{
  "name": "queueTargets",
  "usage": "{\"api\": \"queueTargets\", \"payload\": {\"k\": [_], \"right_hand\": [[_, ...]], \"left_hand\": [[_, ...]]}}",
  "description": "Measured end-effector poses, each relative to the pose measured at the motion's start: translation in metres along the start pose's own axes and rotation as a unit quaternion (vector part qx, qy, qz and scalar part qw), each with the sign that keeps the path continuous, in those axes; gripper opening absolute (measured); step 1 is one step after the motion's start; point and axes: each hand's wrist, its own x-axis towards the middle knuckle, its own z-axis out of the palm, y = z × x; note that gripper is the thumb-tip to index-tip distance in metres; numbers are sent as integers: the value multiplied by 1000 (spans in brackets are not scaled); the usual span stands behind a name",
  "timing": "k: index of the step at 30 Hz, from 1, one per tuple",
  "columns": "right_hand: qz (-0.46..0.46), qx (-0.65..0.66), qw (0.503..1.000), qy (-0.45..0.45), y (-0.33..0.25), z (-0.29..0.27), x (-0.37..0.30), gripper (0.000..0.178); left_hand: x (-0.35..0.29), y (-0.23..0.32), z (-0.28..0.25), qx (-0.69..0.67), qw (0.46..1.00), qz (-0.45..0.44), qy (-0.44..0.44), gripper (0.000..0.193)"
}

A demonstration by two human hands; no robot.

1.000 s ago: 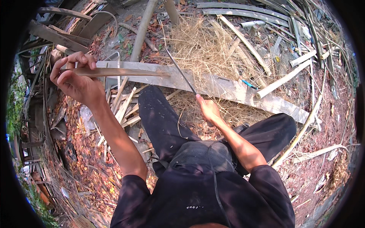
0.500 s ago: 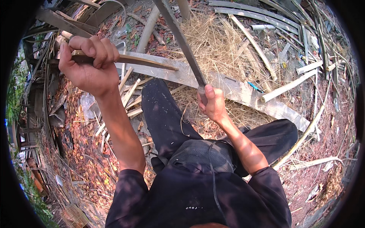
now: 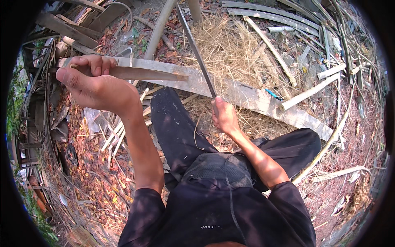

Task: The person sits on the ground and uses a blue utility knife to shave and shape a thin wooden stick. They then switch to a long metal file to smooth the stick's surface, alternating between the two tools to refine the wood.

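My left hand (image 3: 98,86), raised at the left, is closed around one end of a split strip of wood or bamboo (image 3: 144,74). The strip points right, above the grey plank (image 3: 242,94), and tapers to its far end. With the fingers of my right hand (image 3: 225,115) I grip a long knife like a machete by its handle, which is mostly hidden in the fist. Its narrow dark blade (image 3: 196,53) points up and away, apart from the strip.
The plank lies across in front of my bent legs (image 3: 177,119). Dry shavings (image 3: 226,49) are heaped beyond it. Pale split sticks (image 3: 119,133) lie left of my leg. At the right are bamboo poles (image 3: 310,92) and a small blue tool (image 3: 273,94). Stacked boards (image 3: 68,29) stand far left.
My left hand has come lower and turned, and the strip now lies more level. The knife has shifted slightly left, its blade turned more edge-on.
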Motion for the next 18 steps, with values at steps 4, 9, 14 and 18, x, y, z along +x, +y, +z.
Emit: {"api": "queueTargets", "payload": {"k": [4, 9, 14, 18], "right_hand": [[-41, -33, 999, 0, 26, 4, -2, 65], [293, -12, 956, -24, 47, -9, 6, 65], [56, -109, 992, 30, 10, -18, 9, 64], [-70, -81, 994, 37, 0, -6, -2, 67]], "left_hand": [[-3, 1, 8, 32, 998, 22, 42, 39], [-13, 10, 7, 11, 995, -18, 93, 38], [-19, 4, 7, 44, 994, 29, 94, 39], [-17, 7, 13, 19, 997, 12, 68, 38]]}}
